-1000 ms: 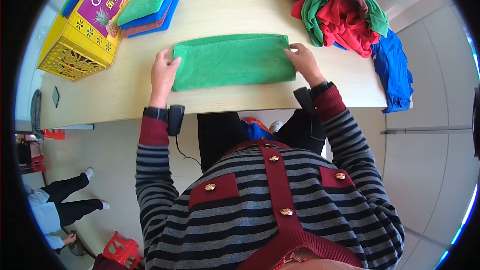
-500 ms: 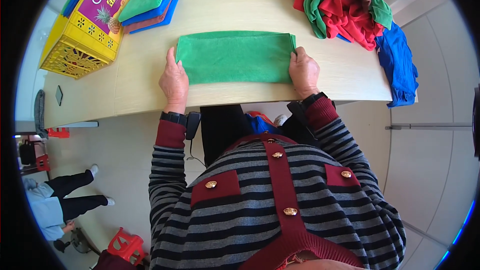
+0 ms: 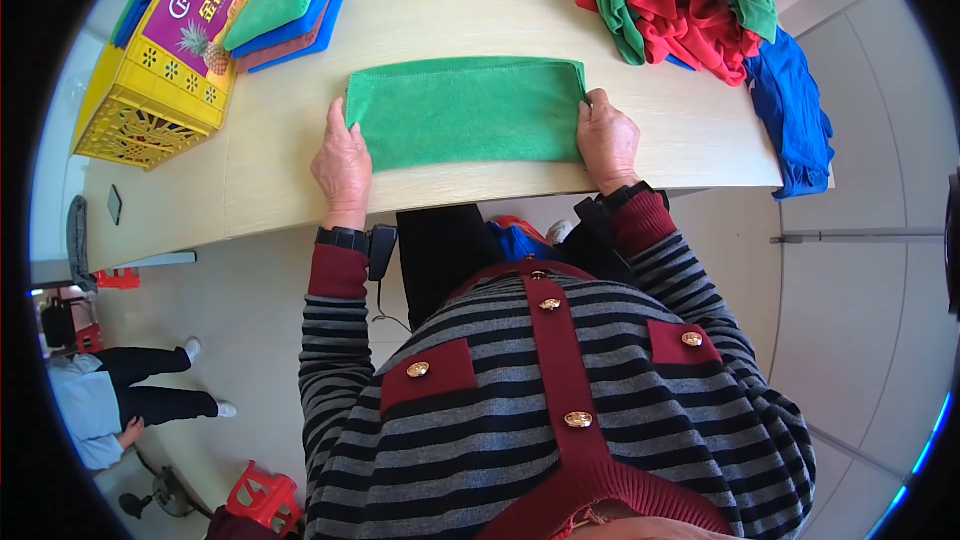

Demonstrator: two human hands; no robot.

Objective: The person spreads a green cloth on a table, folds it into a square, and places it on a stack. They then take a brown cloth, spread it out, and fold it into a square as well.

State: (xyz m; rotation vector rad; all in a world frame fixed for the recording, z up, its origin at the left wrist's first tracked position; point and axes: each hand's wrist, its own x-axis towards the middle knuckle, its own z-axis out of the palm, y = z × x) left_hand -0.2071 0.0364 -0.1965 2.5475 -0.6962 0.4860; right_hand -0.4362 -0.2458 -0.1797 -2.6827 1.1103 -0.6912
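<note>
A green cloth (image 3: pixel 465 115), folded into a wide rectangle, lies at the front of the table before me. My left hand (image 3: pixel 343 165) closes on its left edge, fingertips pointing away from me and partly hidden. At the opposite end, my right hand (image 3: pixel 608 140) pinches the right edge between thumb and bent fingers. Folded layers show along the far edge and at the far right corner of the cloth.
At the far left of the light wooden table (image 3: pixel 270 155) stands a yellow plastic crate (image 3: pixel 160 90), beside a stack of folded cloths (image 3: pixel 285 15). Loose cloths (image 3: pixel 680 20) are heaped at far right, a blue one (image 3: pixel 790 115) hanging over the edge. Another person (image 3: pixel 95 405) is at lower left.
The view has shifted and tilted slightly. Both hands keep their hold on the green cloth's side edges, and the cloth looks almost the same.
</note>
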